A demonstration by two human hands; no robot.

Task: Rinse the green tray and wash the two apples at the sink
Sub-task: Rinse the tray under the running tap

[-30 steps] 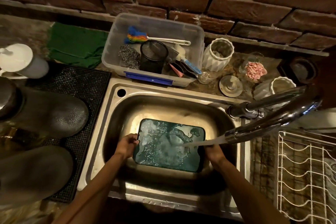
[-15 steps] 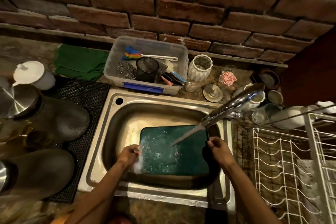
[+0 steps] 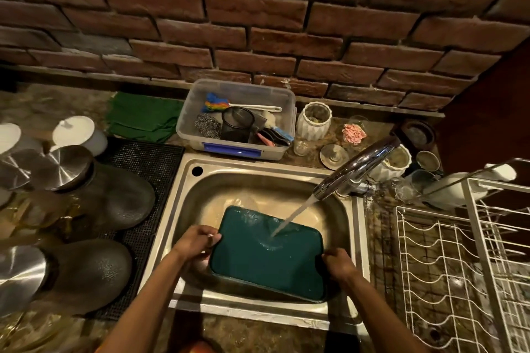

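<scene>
- Green tray (image 3: pixel 268 255) sits tilted in the sink (image 3: pixel 258 180), left hand (image 3: pixel 198 241) and right hand (image 3: pixel 338 265) gripping its sides.
- Faucet (image 3: pixel 355 166) water strikes the tray; clear bin (image 3: pixel 238 117) stands behind the sink.

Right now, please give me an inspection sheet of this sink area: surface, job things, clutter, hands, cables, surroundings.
Surface: steel sink set in a dark stone counter; water runs from the tap.
Job's things: green tray held tilted in the basin, the stream landing on it; apples: nothing seen.
Clutter: clear tub of brushes and scrubbers behind the sink, green cloth, white ribbed jars, small glasses, steel lids and dark pots on a black mat.
Hands: left hand grips the tray's left edge; right hand grips its right edge.
Cables: nothing seen.
Surroundings: brick wall behind; white wire dish rack to the right.
</scene>
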